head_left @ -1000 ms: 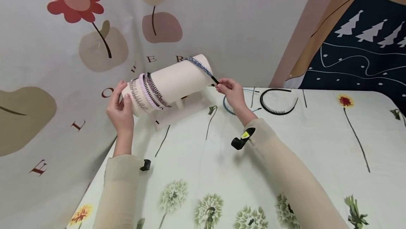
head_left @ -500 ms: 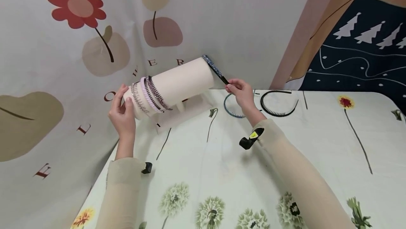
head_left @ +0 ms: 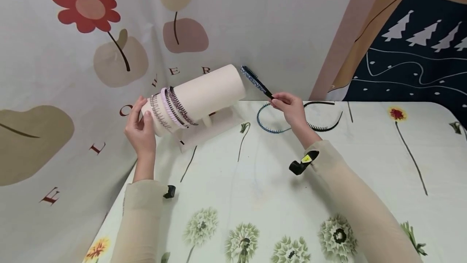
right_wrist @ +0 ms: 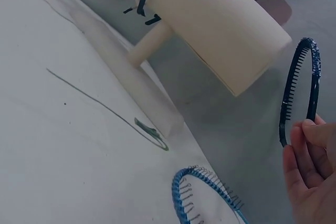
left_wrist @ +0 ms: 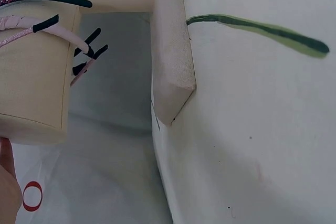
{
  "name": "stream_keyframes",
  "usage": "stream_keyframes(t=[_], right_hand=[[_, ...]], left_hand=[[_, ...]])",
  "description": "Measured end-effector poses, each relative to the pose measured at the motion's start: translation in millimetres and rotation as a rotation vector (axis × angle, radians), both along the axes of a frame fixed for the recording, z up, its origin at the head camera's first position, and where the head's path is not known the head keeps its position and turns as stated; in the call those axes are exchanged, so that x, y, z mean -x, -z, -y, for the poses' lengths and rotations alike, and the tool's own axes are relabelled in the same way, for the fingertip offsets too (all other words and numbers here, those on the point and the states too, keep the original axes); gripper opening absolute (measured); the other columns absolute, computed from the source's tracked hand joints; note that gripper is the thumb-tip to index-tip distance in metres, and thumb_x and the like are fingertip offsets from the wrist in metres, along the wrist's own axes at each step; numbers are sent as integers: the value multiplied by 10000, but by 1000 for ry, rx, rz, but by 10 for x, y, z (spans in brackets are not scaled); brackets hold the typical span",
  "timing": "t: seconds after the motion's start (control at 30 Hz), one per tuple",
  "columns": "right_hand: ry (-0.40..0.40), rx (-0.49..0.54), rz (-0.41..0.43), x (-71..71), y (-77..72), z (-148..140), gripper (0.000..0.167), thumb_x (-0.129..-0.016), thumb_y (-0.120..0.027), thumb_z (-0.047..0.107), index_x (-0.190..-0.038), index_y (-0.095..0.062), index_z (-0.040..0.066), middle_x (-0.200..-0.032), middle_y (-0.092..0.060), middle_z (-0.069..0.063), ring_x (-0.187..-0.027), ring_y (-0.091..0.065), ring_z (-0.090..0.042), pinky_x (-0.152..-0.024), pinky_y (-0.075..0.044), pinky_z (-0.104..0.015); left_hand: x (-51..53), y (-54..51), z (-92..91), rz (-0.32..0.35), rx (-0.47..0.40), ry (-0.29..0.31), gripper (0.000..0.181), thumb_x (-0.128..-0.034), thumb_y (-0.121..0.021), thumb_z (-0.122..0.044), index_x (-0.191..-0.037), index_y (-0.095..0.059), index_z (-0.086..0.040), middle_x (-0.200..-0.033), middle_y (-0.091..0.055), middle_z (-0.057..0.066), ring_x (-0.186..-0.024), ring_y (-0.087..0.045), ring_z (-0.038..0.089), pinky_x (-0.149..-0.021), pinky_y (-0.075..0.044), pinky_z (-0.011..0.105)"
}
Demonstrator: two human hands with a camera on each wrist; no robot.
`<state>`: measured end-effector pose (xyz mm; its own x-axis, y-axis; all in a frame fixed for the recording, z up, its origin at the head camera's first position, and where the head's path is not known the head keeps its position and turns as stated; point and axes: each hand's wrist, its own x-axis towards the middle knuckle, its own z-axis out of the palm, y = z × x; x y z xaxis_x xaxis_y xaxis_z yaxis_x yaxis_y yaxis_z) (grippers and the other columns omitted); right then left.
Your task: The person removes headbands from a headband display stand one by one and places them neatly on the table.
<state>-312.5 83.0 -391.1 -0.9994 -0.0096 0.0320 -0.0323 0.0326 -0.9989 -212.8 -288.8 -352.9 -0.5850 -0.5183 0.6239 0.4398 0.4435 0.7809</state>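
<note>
A cream padded cylinder [head_left: 208, 90] stands tilted on a post above a flat base [head_left: 209, 127]. Several headbands [head_left: 176, 107], silvery, lilac and dark glittery, circle its left part. My left hand [head_left: 141, 135] holds the cylinder's left end, thumb in front; in the left wrist view only part of the hand [left_wrist: 8, 187] shows at the edge. Just off the right end, my right hand [head_left: 292, 111] pinches a dark toothed headband with blue glitter [head_left: 255, 80] by its tip. In the right wrist view the headband [right_wrist: 316, 66] is apart from the cylinder [right_wrist: 220, 24].
On the table [head_left: 233, 182] behind my right hand lie a blue headband [head_left: 260, 122] and a black toothed headband [head_left: 324, 128], partly covered by the hand and wrist. A printed cloth [head_left: 273, 24] hangs behind the table, with a dark tree-patterned one [head_left: 412, 72] at the right.
The blue glittery headband has come off the cylinder's right end and moved right with my right hand, turning so its teeth show. My left hand has kept its hold on the left end.
</note>
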Motion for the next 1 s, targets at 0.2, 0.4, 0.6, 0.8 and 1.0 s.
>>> stream_keyframes(t=[0.2,0.4,0.6,0.8,1.0], right_hand=[[15,-92,-10,-59,10,-171,278,-951,-658,157,-1183,-671,5,-973,-657,97,-882,-648,4,-903,-561,-195],[14,-182,-49,-135,10,-344,307,-952,-660,186,-1192,-676,-5,-1025,-641,98,-852,-630,50,-875,-526,-154],[-2,-228,-91,-193,31,-478,299,-945,-669,173,-1165,-683,-29,-910,-614,205,-879,-588,22,-801,-495,-98],[8,-320,-92,-272,31,-620,278,-944,-672,179,-1154,-700,-1,-950,-612,183,-915,-563,-12,-771,-473,-84],[28,-368,-91,-319,41,-752,281,-943,-675,196,-1157,-701,15,-978,-613,169,-909,-557,8,-786,-460,-89]], left_hand=[[16,12,14,5,5,-5,353,-924,-553,-122,-1216,-680,30,-1383,-630,117,-1311,-580,162,-1021,-515,211],[31,21,13,31,-7,-13,347,-927,-552,-122,-1220,-684,10,-1389,-631,85,-1316,-573,138,-1029,-513,220],[32,32,25,24,-11,-11,348,-925,-546,-117,-1217,-683,16,-1387,-632,81,-1316,-573,145,-1026,-514,217],[22,38,25,29,-9,-12,346,-927,-546,-123,-1216,-685,8,-1389,-633,68,-1319,-570,137,-1027,-512,213],[23,30,24,28,-2,-18,349,-930,-539,-132,-1216,-687,3,-1390,-631,77,-1316,-573,141,-1019,-515,207]])
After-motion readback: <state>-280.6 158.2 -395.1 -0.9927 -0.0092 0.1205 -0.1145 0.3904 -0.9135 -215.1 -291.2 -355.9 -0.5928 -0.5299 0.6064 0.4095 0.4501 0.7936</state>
